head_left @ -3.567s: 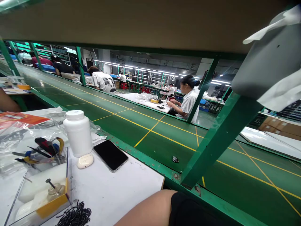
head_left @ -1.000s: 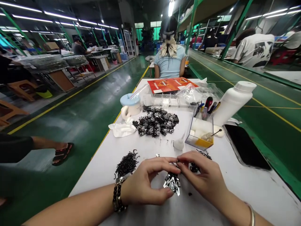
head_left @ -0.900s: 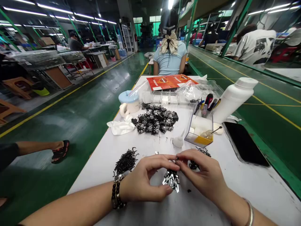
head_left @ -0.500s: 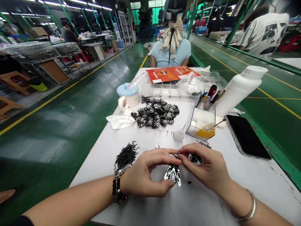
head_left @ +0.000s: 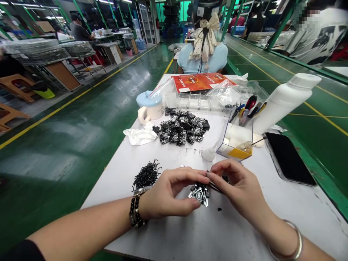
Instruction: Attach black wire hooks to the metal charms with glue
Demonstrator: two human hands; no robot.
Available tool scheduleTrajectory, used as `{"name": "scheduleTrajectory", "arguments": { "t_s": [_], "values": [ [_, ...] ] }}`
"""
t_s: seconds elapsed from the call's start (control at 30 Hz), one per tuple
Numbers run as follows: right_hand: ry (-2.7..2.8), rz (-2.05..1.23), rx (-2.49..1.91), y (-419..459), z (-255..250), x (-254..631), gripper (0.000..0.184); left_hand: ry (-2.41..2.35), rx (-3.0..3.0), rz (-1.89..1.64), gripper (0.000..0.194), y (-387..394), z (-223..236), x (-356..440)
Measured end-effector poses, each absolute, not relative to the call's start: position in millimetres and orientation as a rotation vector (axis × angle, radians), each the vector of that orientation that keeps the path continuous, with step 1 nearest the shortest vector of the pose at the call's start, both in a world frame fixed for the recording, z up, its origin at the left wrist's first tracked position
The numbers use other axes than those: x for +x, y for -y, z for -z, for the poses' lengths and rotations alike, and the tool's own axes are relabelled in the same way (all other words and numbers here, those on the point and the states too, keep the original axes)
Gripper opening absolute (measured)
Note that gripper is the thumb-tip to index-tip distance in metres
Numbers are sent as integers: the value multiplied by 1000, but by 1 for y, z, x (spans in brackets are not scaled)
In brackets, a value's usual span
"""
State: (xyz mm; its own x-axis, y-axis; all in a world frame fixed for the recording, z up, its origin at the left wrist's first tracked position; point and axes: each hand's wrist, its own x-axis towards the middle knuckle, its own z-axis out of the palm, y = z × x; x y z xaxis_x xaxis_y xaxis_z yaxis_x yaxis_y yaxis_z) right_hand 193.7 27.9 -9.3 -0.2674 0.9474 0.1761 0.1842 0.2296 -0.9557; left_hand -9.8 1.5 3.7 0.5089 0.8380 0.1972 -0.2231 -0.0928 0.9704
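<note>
My left hand (head_left: 174, 195) grips a small black-and-silver plastic part (head_left: 199, 194) between thumb and fingers, its shiny face up. At the part's far edge, my right hand (head_left: 236, 186) is closed in a pinch, thumb and forefinger against my left fingertips. A tiny dark tip shows there, but most of what the right fingers hold is hidden. Left of my left hand lies a pile of thin, bent black pieces (head_left: 146, 174). Farther back sits a heap of similar black-and-silver parts (head_left: 183, 127). One small black bit (head_left: 219, 209) lies on the white table (head_left: 174, 239).
A lidded mug (head_left: 150, 108) and crumpled tissue (head_left: 140, 136) stand back left. To the right are a tool holder (head_left: 235, 150), a white bottle (head_left: 288, 101), a small white squeeze bottle (head_left: 208, 154) and a phone (head_left: 290, 157). Behind lies a clear tray (head_left: 197, 101); a person (head_left: 202, 58) sits beyond.
My right fingers have shifted slightly at the part's far edge, and the forefinger is more arched. The part stays in my left hand. The whole view has shifted slightly.
</note>
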Motion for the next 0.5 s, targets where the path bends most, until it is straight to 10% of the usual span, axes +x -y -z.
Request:
{"name": "scheduleTrajectory", "arguments": {
  "t_s": [0.5],
  "values": [
    [2480, -122, -533, -38, 4, 218, 33, -616, 1337, -874, 37, -2, -2, -10]
  ]
}}
